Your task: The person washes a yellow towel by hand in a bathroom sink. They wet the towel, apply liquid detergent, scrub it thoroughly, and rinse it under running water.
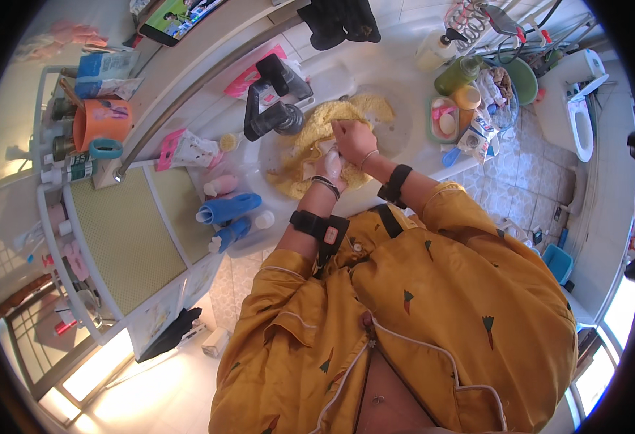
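A yellow fluffy textile (325,122), perhaps a towel or garment with a paler lining, lies bunched and wet-looking in the white washbasin (404,127). My right hand (354,142) is curled into a fist, gripping the textile near its middle. Just below and to its left, my left hand (329,165) closes on a fold of the same textile; something whitish, perhaps lather, coats its fingers. The two hands nearly touch. A dark faucet (274,111) stands over the left side of the basin, its head close to the textile.
Left of the basin are blue bottles (229,208), a pink-and-white pouch (190,151) and a round brush (228,142). On the right stand a green pump bottle (457,76), a soap box (443,120) and a white packet (479,135). A phone (179,20) rests on the ledge; a toilet (572,103) is farther right.
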`<state>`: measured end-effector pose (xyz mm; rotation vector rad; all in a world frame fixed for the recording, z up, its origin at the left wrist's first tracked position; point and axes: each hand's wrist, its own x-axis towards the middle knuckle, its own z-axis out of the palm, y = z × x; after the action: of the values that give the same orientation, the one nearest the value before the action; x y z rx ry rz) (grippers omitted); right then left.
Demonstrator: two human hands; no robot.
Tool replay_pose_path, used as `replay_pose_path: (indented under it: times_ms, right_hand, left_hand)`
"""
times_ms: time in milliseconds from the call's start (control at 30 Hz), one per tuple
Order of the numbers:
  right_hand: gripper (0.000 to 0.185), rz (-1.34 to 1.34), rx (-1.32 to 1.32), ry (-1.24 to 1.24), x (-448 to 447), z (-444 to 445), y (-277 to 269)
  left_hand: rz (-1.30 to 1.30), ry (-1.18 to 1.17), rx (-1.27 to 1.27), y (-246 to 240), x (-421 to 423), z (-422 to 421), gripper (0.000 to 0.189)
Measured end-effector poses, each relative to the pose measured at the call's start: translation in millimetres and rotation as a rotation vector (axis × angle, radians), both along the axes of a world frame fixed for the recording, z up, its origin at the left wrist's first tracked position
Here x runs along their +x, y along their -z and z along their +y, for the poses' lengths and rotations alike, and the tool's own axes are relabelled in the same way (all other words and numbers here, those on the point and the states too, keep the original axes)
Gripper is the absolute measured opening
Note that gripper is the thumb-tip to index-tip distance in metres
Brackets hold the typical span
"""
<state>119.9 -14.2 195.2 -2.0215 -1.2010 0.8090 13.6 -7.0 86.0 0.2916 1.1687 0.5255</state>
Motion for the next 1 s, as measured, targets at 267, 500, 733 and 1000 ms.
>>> replay_pose_path:
  times_ms: [267,500,733,1000]
  right_hand:
    - [0.039,0.033,-0.115,0.006,10,-6,16]
    - [0.029,0.025,0.092,-0.420,5,7,16]
    - [0.032,-0.006,0.086,-0.367,-4,3,2]
    - [0.037,-0.046,0.035,-0.170,-11,-2,6]
  left_hand:
    - [0.212,0.023,-0.009,-40,14,-7,0.026]
    - [-0.190,-0.151,-0.062,-56,15,3,0.025]
    - [-0.152,-0.131,0.025,-60,6,4,0.026]
    - [-0.346,0.006,0.072,-40,-3,2,0.034]
